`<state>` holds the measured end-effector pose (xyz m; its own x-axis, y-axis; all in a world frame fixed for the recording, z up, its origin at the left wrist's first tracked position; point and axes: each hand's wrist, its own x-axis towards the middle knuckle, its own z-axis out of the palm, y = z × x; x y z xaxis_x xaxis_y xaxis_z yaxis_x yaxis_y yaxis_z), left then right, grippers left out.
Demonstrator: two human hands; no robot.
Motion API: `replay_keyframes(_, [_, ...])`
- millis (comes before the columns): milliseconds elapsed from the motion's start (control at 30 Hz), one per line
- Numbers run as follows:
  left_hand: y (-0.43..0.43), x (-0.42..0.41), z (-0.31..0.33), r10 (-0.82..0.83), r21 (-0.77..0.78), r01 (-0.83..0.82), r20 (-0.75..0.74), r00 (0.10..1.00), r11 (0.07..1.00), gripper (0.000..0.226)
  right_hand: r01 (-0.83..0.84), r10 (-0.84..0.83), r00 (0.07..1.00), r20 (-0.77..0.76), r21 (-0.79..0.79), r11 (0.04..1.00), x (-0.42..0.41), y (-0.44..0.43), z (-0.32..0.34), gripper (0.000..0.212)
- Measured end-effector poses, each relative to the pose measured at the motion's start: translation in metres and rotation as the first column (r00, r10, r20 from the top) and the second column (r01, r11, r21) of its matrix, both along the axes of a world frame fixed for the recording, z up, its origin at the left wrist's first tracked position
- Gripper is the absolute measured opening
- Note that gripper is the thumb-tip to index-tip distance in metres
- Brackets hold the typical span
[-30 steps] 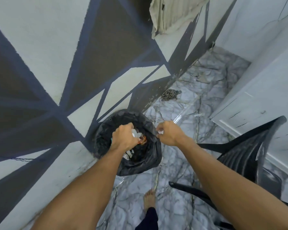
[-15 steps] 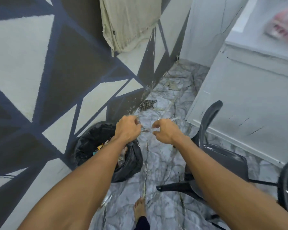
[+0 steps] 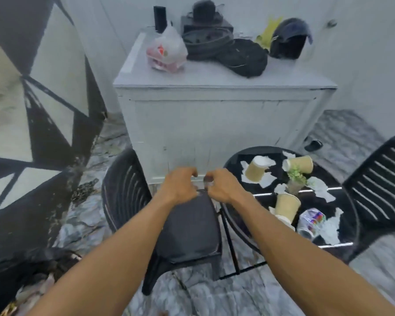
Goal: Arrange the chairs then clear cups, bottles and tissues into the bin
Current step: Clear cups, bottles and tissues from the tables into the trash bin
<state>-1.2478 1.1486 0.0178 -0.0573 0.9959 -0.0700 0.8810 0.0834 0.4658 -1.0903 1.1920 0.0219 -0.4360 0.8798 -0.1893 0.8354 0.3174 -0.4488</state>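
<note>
- Marble-floored corner; black table [image 3: 260, 148] carries three paper cups [image 3: 257, 171], torn tissues [image 3: 322, 190], uncleared.
- Bin [image 3: 21, 270] partly filled.
- Left hand [image 3: 180, 187], right hand [image 3: 221, 188]: loosely curled, apparently empty.

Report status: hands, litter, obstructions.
Left hand, right hand curled, grip unclear. Paper cups, tissues on round table. Black chair directly ahead.

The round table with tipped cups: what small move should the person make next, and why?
Probably reach the right hand to the nearest paper cup, lying tipped on the table. That hand and the left hand look empty above the chair, while cups and tissues litter the table.
</note>
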Motion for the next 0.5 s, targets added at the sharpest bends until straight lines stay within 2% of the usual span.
replay_keyframes(67, [0.020,0.036,-0.009,-0.098,0.001,0.098,-0.021,0.995,0.995,0.042,0.065,-0.065,0.998,-0.007,0.004,0.998,0.038,0.004,-0.003,0.035])
replay_keyframes(167, [0.044,0.082,-0.019,-0.224,-0.030,0.224,0.005,0.975,0.974,0.030,0.159,-0.159,0.987,0.001,-0.020,0.987,0.084,0.008,-0.010,0.034])
replay_keyframes(233, [0.058,0.113,-0.028,-0.310,-0.051,0.311,0.028,0.950,0.949,0.029,0.261,-0.261,0.965,0.012,-0.029,0.965,0.117,0.009,-0.014,0.031])
replay_keyframes(367, [0.083,0.173,-0.045,-0.462,-0.090,0.464,0.038,0.886,0.881,0.045,0.441,-0.439,0.895,0.071,-0.013,0.897,0.187,0.007,-0.034,0.030])
replay_keyframes(500, [0.088,0.225,-0.065,-0.594,-0.151,0.593,0.040,0.803,0.791,0.066,0.570,-0.560,0.822,0.107,-0.111,0.814,0.244,-0.009,-0.061,0.039])
